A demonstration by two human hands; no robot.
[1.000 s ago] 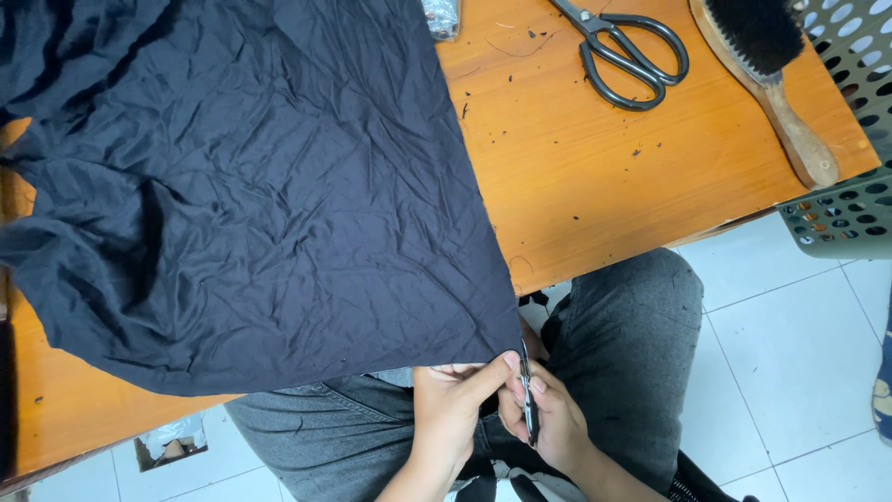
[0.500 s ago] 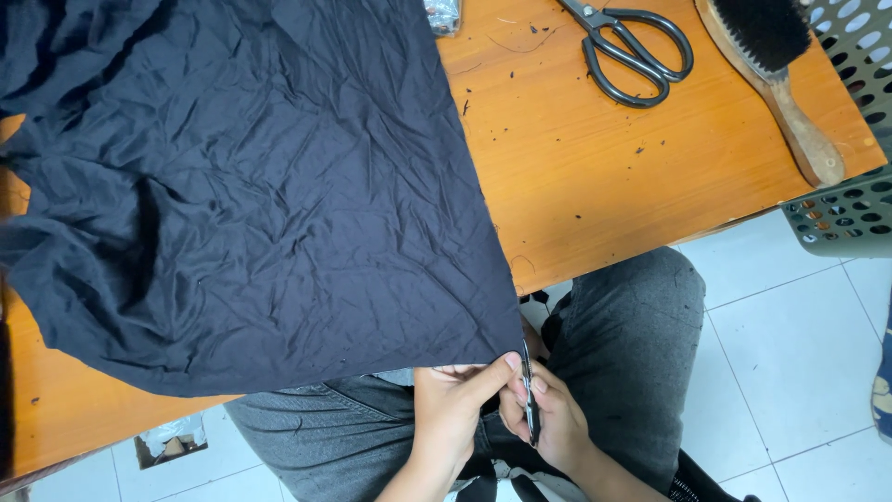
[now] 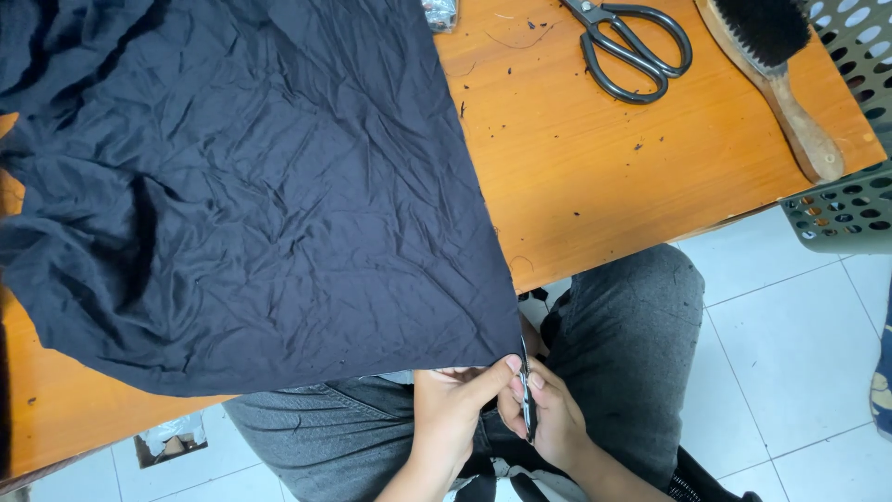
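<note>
Orange wooden counter [image 3: 604, 186] carries a crumpled dark navy cloth [image 3: 251, 186]; its lower corner hangs off the counter's near edge, pinched by the left hand [image 3: 455, 409]. Beside it, the right hand [image 3: 548, 418] clamps a small dark snipping tool [image 3: 528, 404], seemingly trimming threads there.

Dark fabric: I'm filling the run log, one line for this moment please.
left hand: pinches dark fabric corner | right hand: holds small dark tool | scissors: on table

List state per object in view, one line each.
dark fabric: crumpled, spread over the table, corner hanging off the near edge, pinched
left hand: pinching the fabric corner
right hand: gripping a small dark tool at the corner
scissors: shut, flat on the table
brush: lying flat
basket: at the table's edge, contents hidden
</note>
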